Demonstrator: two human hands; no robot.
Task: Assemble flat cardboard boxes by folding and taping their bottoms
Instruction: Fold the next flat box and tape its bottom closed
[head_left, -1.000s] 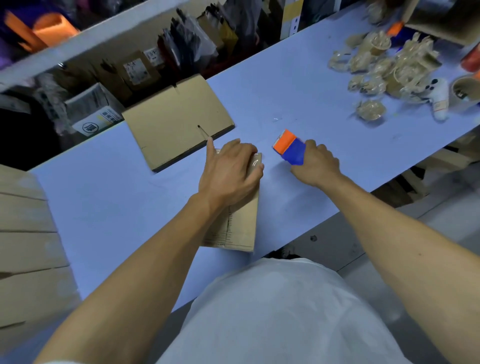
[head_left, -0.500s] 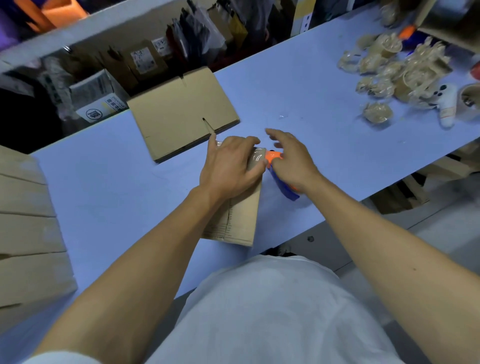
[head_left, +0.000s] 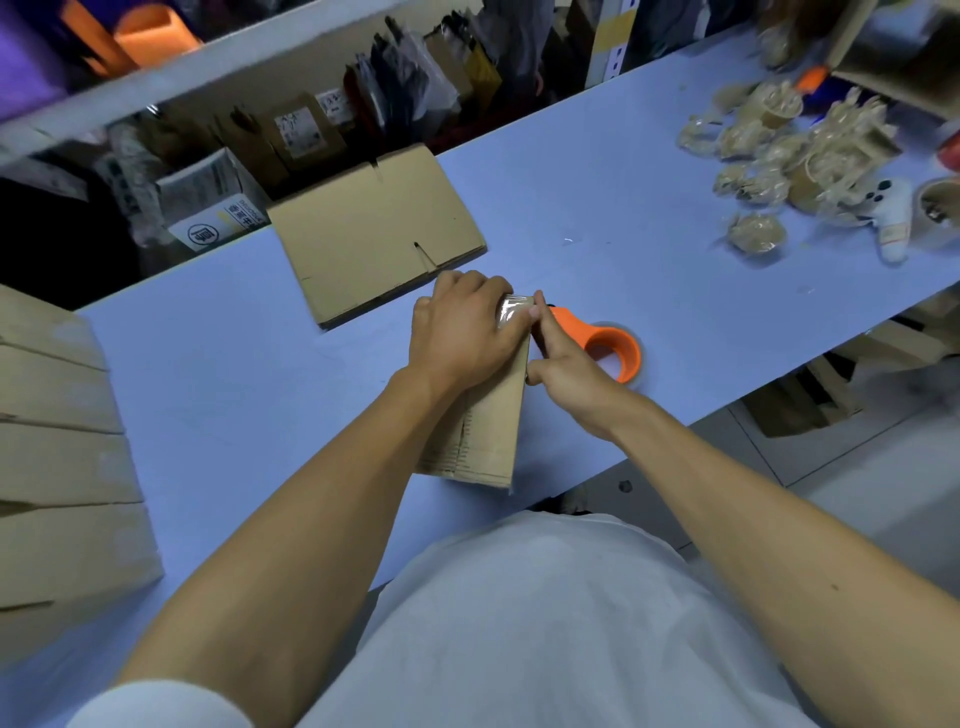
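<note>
A small cardboard box (head_left: 493, 431) lies near the front edge of the blue table (head_left: 234, 364), with clear tape shining on its far end. My left hand (head_left: 462, 327) lies on top of that end, fingers curled over it. My right hand (head_left: 566, 374) is against the box's right side, its index finger straight along the taped corner. An orange tape dispenser (head_left: 608, 348) lies on the table, touching the far side of that hand. A flat cardboard box (head_left: 374, 234) lies just beyond.
Stacked cardboard (head_left: 57, 452) fills the left edge. Crumpled tape scraps and paper cores (head_left: 779, 150) and a white game controller (head_left: 891, 218) clutter the far right. Shelves with bags and boxes (head_left: 311, 130) run behind the table.
My right hand came left from open table to the box's side, and the tape dispenser it carried now lies on the table. My left hand stayed on the box.
</note>
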